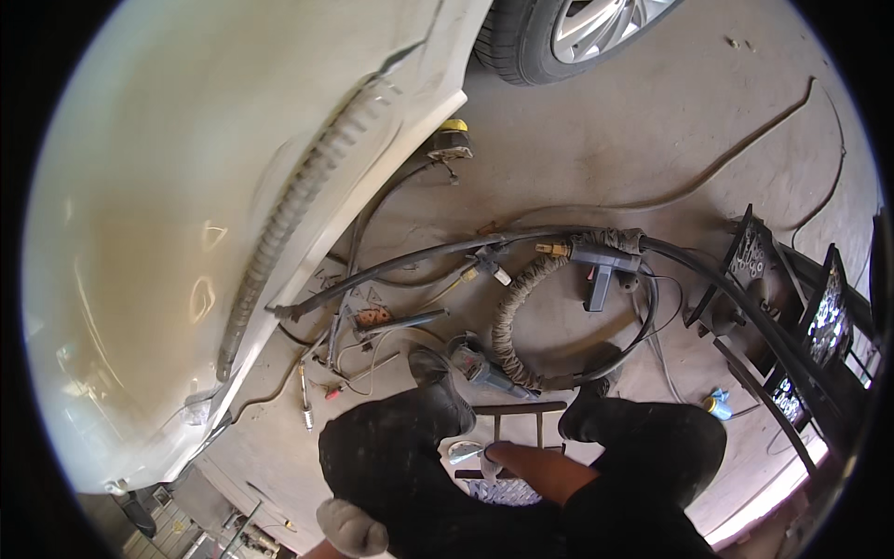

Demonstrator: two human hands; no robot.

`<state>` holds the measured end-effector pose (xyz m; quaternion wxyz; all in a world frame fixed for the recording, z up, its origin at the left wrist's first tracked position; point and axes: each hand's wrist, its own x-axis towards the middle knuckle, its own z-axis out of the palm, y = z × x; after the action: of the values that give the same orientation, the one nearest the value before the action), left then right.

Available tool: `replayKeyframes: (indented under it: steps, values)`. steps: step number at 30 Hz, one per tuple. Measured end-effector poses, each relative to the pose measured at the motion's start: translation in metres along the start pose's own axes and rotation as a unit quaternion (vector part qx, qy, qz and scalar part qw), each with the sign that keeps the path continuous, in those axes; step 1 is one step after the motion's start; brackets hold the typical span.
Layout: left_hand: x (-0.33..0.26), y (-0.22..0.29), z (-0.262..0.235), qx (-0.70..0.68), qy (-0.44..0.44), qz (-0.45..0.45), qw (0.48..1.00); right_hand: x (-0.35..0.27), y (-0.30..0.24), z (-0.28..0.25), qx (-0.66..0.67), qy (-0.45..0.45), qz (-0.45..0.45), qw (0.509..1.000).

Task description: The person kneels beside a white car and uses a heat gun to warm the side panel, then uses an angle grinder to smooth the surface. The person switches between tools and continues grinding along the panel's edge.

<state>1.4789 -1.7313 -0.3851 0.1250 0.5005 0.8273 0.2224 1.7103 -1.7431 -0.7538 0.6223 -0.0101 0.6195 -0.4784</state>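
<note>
My left hand, in a pale glove, is at the lower edge beside my left thigh. Its fingers look curled, and whatever may be inside is hidden. Between my knees, my right hand is closed around part of a pale, shiny object too small to name. Below it is a low stool with a patterned seat. On the floor ahead lie an angle grinder beside my left shoe and a grey pistol-shaped tool with a brass tip and cloth-wrapped cable.
A whitish car panel fills the left, with a long ridged grey crease. A car wheel stands at the top. A thick black cable crosses the floor. Metal stands are at right, near a blue-yellow item.
</note>
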Motion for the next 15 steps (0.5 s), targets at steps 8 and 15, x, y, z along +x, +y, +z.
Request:
replayKeyframes:
  steps: [8, 15]
  values:
    - [-0.014, -0.014, 0.039, -0.024, 0.140, 0.073, 0.987, 0.008, 0.004, -0.165, -0.215, 0.128, -0.087, 0.964]
    - [-0.061, -0.013, 0.047, 0.017, 0.233, 0.030, 0.972, -0.073, -0.031, -0.208, -0.171, 0.278, -0.086, 0.941]
